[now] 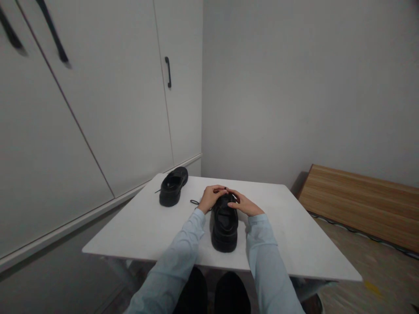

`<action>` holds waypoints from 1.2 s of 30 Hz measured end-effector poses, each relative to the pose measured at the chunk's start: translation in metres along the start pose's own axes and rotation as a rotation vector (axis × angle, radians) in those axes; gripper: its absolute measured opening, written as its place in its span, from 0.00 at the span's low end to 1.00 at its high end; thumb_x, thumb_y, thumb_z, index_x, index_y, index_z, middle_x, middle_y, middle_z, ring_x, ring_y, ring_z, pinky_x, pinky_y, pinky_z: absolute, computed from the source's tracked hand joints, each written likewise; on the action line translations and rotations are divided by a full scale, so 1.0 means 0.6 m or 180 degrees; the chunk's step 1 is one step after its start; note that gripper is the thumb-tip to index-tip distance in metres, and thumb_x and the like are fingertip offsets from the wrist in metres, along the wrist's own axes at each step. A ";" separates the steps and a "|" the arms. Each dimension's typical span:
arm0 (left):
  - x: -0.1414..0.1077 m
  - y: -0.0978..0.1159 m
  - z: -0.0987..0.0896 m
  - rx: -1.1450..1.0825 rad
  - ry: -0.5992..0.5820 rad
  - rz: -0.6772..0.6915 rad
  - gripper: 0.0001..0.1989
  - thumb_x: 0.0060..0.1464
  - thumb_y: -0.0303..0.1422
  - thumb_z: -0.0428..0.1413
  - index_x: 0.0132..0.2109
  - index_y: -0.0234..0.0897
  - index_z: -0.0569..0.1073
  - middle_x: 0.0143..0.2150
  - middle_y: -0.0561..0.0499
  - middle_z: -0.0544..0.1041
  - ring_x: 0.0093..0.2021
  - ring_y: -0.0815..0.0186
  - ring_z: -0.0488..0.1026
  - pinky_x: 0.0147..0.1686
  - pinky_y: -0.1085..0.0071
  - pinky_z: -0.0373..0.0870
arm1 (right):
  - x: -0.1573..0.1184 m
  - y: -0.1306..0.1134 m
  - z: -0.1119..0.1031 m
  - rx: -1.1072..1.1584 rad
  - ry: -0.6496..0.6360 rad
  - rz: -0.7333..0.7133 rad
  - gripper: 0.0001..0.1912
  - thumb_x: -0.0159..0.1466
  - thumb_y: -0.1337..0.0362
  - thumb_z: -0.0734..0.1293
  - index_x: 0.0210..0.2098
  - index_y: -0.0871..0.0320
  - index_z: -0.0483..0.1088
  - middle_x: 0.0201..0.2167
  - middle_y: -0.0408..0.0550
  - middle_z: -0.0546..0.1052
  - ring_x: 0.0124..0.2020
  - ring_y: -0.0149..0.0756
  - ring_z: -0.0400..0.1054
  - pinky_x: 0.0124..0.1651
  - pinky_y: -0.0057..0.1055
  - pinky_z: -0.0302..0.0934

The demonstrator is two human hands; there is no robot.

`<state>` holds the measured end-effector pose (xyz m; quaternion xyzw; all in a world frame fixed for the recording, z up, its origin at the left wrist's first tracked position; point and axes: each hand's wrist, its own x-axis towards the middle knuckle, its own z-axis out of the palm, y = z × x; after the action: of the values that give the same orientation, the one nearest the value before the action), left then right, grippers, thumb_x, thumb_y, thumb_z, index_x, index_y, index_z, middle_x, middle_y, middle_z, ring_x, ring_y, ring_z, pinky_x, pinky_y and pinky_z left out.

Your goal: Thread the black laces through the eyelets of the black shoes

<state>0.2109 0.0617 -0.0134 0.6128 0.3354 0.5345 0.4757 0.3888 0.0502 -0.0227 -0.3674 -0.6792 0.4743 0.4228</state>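
Across the back and right rises a plain, matte grey wall (304, 87), meeting a tall, flat-fronted white cabinet (124, 109) on the left. Below them stands a white, smooth-topped table (288, 231) with rounded corners. Near its right side leans a long, brown wood-grained board (360, 205). Two light-blue long sleeves (178, 253) reach over the near edge, with black-clad knees (231, 292) beneath.

On the table, between the forearms, a glossy black lace-up shoe (224, 231) sits upright, heel toward the person, toe away. Its matching black shoe (172, 187) stands well apart, by the far left corner, also heel nearest.

Over the front of the nearer shoe, the left hand (212, 196) curves in from one side, thumb and fingers close together; the right hand (242, 203) comes from the other, thumb and forefinger moderately parted. Their fingertips come together above the lacing; whether either pinches anything I cannot tell.

Slim black bar handles (168, 72) mark the cabinet doors. Smallest, a thin dark lace loop (194, 202) lies just beside the left wrist.
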 end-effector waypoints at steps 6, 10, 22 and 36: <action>0.008 0.024 -0.019 0.0254 -0.0349 0.0124 0.15 0.42 0.39 0.63 0.32 0.31 0.76 0.31 0.45 0.80 0.35 0.61 0.77 0.41 0.66 0.72 | -0.004 0.002 -0.003 0.0045 -0.0064 0.0035 0.31 0.44 0.62 0.76 0.49 0.50 0.71 0.55 0.48 0.70 0.57 0.42 0.61 0.63 0.45 0.47; 0.024 0.052 -0.025 0.0491 -0.0511 0.0229 0.13 0.42 0.38 0.63 0.31 0.32 0.75 0.31 0.46 0.79 0.33 0.63 0.76 0.37 0.68 0.72 | -0.004 0.005 -0.003 0.0131 0.0010 0.0105 0.31 0.43 0.63 0.76 0.48 0.50 0.71 0.55 0.47 0.70 0.58 0.42 0.61 0.64 0.46 0.45; 0.084 0.161 -0.029 0.0415 -0.0765 0.0351 0.14 0.41 0.40 0.64 0.30 0.33 0.74 0.27 0.48 0.78 0.28 0.66 0.74 0.31 0.68 0.72 | -0.010 -0.009 0.000 0.0163 -0.0021 0.0129 0.29 0.44 0.63 0.75 0.46 0.53 0.73 0.49 0.50 0.74 0.47 0.41 0.69 0.55 0.43 0.59; 0.107 0.287 -0.015 0.1007 -0.0663 0.0981 0.15 0.47 0.41 0.59 0.35 0.32 0.71 0.32 0.48 0.77 0.32 0.69 0.74 0.30 0.75 0.69 | -0.010 -0.015 0.000 0.0155 -0.0044 0.0147 0.28 0.44 0.64 0.75 0.46 0.53 0.73 0.44 0.50 0.77 0.45 0.41 0.70 0.54 0.43 0.61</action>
<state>0.1982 0.0675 0.1704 0.7754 0.2666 0.4755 0.3187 0.3902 0.0421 -0.0154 -0.3693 -0.6617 0.5028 0.4158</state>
